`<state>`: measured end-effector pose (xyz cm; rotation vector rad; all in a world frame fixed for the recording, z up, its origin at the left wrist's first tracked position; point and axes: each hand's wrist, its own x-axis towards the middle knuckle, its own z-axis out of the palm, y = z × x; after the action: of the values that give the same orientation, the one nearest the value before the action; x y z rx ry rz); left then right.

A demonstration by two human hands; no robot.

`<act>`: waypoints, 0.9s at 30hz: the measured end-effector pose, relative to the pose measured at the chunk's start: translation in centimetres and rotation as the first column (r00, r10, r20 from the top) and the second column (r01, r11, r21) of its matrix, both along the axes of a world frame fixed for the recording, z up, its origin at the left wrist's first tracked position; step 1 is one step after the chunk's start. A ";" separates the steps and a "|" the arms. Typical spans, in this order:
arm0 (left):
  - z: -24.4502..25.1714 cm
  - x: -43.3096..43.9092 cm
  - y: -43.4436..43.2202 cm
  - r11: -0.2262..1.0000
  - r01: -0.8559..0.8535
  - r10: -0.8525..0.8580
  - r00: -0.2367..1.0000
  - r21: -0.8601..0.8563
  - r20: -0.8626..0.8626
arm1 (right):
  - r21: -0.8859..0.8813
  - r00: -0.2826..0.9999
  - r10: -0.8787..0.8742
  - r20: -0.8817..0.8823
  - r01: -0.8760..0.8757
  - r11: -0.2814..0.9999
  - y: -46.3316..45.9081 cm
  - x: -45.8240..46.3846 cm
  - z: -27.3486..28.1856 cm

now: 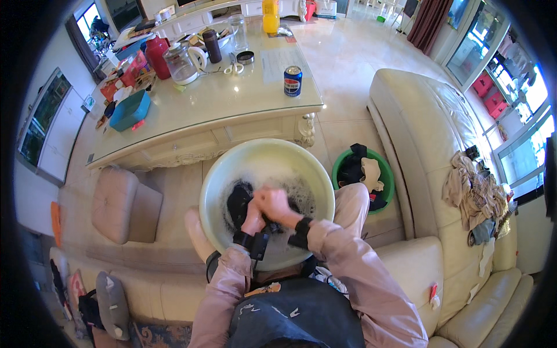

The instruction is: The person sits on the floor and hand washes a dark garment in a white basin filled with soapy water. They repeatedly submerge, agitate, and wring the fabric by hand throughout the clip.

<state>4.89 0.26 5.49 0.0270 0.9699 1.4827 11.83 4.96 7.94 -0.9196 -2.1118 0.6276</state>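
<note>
A large pale basin (267, 145) of sudsy water stands between my knees. Dark wet cloth (238, 204) lies in it, in the water and beneath my hands. Both hands are close together over the middle of the basin, fingers curled. My left hand (254, 215) is on the dark cloth, partly behind the other. My right hand (276, 204) is closed against it, slightly blurred; dark cloth shows just below. Whether both grip the cloth is hard to see. Black devices are strapped to both wrists.
A green tub (391, 185) of clothes stands right of the basin, beside the cream leather sofa (409, 122). Ahead is a glass-topped table (209, 104) with a Pepsi can (293, 81), a glass pitcher (180, 65) and a blue container (130, 111). A padded stool (124, 206) stands at the left.
</note>
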 end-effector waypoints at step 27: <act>3.0 0.0 -0.3 0.920 0.386 -0.149 0.188 -0.067 -0.971 | -0.563 0.899 0.187 -0.395 -0.398 0.724 5.1 8.3 18.6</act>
<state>4.85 -0.03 8.46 1.4121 1.6869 1.0912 20.15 10.06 26.54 -0.7439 -1.7718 1.6252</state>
